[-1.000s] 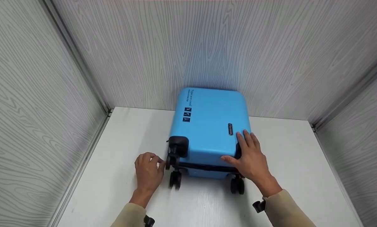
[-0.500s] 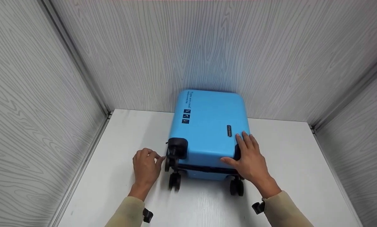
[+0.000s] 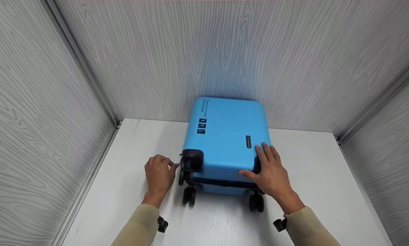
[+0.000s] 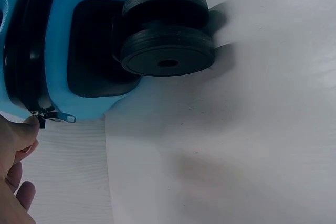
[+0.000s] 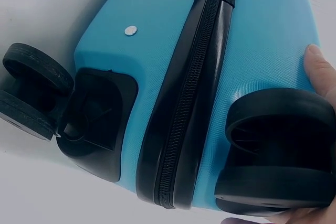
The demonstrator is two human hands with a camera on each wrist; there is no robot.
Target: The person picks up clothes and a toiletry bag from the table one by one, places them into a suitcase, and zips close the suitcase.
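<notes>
A light blue hard-shell suitcase lies flat, its wheeled end facing me. At its left near corner my left hand pinches a small zipper pull between thumb and curled fingers. Close up in the left wrist view, the thumb presses at the zipper slider, while a metal pull tab sticks out beside it. My right hand rests spread on the right near corner, fingers on top and thumb on the end face. Along that end, the right wrist view shows the black zipper with its teeth closed.
Black caster wheels project from the suitcase's near end, one pair close to my left hand. The white tabletop meets a grey wood-grain panel behind the suitcase. Similar panels stand left and right.
My left hand has shifted a little away from me along the suitcase's left side, from beside the wheel to just past it. The right hand stays at its corner; the suitcase barely moves.
</notes>
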